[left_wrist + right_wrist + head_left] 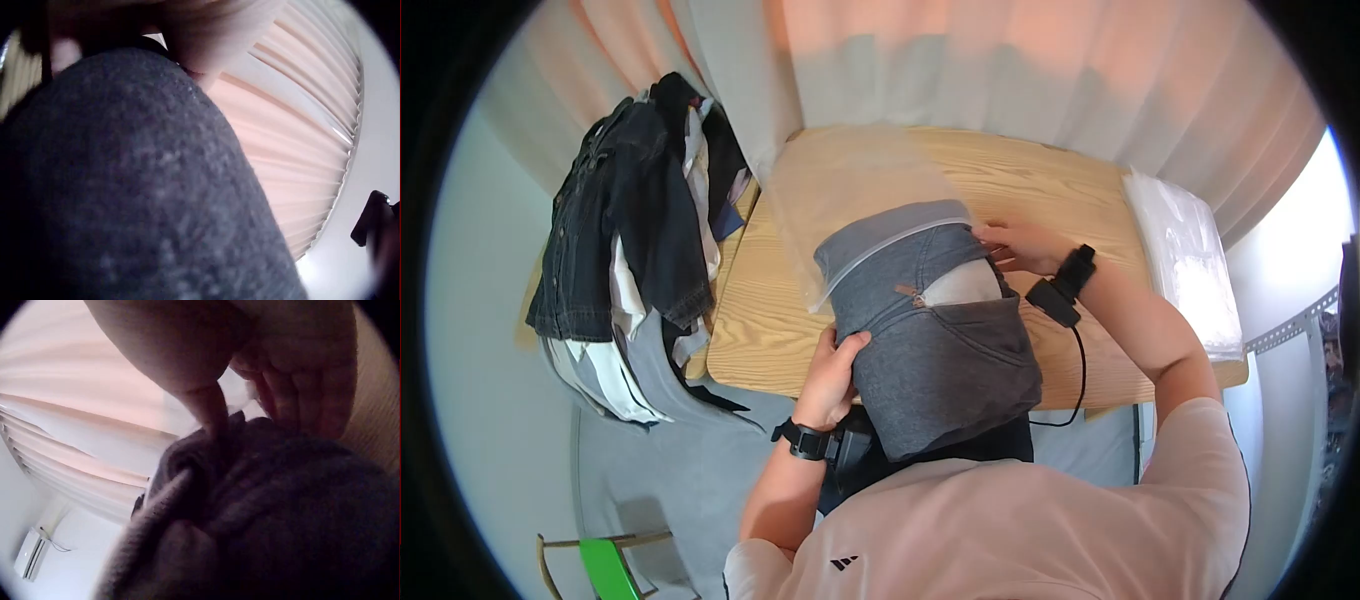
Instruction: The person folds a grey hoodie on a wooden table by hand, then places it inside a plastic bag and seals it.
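A folded dark grey zip-up jacket [950, 350] lies over the table's front edge. Its far end is inside a frosted plastic bag [850, 170], whose pale opening edge crosses the cloth. Some white fabric [965, 285] shows beside the brown zipper pull. My left hand [832, 375] grips the bundle's left side, thumb on top and the other fingers hidden beneath. At the far right corner, near the bag's mouth, my right hand [1025, 247] holds the edge; in the right wrist view its thumb [212, 409] presses the cloth opposite the fingers.
A stack of clear plastic bags [1190, 265] lies at the right end of the wooden table [1040, 170]. Dark and light clothes [625, 220] are heaped at the left. Behind hangs a pale curtain [1000, 70]; a green chair [610, 568] stands at lower left.
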Demonstrator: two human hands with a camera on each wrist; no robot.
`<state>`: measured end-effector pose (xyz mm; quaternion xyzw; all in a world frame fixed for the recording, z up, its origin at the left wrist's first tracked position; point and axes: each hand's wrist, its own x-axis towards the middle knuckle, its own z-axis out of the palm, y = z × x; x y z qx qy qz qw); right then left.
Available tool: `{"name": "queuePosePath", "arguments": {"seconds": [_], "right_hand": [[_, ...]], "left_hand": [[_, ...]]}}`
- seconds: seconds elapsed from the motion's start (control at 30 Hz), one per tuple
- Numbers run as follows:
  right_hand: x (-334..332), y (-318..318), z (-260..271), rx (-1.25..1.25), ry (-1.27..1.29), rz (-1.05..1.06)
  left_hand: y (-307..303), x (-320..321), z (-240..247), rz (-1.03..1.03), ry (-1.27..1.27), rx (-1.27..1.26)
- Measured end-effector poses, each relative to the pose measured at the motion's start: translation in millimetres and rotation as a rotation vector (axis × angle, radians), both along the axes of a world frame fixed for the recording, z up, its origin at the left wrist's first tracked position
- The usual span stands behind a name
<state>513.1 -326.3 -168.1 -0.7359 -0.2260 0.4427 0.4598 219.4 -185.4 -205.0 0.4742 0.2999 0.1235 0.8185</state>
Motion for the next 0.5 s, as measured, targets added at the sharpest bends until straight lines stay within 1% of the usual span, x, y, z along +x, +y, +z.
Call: {"name": "queuePosePath", "arguments": {"seconds": [0.03, 0.07, 0.1, 0.13, 0.17, 0.2, 0.23, 0.3, 0.33, 0.37, 0.4, 0.43, 0.47, 0.5], "right_hand": [[8, 1, -10, 0.005, 0.108, 0.118], [11, 7, -24, -0.008, 0.077, 0.073], [13, 11, -38, 0.006, 0.078, 0.064], [8, 16, -46, 0.023, 0.099, 0.008], [6, 19, -52, 0.039, 0.123, -0.047], [7, 20, -56, 0.053, 0.128, -0.053], [4, 21, -57, 0.078, 0.183, -0.074], [4, 23, -66, 0.117, 0.250, -0.105], [2, 27, -69, 0.147, 0.276, -0.092], [-2, 28, -72, 0.176, 0.303, -0.078], [-4, 25, -76, 0.188, 0.317, -0.087], [-28, 21, -43, 0.186, 0.328, -0.123], [-41, 18, -25, 0.182, 0.336, -0.158], [-38, 19, -33, 0.190, 0.346, -0.167]], "left_hand": [[-1, 0, -2, -0.013, 0.001, 0.011], [-2, 0, -6, 0.005, -0.035, 0.013], [-2, -2, -9, 0.026, -0.071, 0.016], [-1, -6, -9, 0.018, -0.070, 0.029], [2, -12, -10, -0.033, -0.118, -0.057], [3, -19, -12, -0.086, -0.162, -0.143], [3, -26, -18, -0.094, -0.153, -0.131], [5, -38, -33, -0.159, -0.398, -0.464], [2, -40, -31, -0.213, -0.436, -0.456], [-1, -39, -29, -0.221, -0.417, -0.450], [-6, -37, -27, -0.174, -0.311, -0.350], [-10, -35, -22, -0.128, -0.208, -0.251], [-10, -30, -16, -0.095, -0.130, -0.314], [-9, -30, -17, -0.102, -0.118, -0.309]]}}
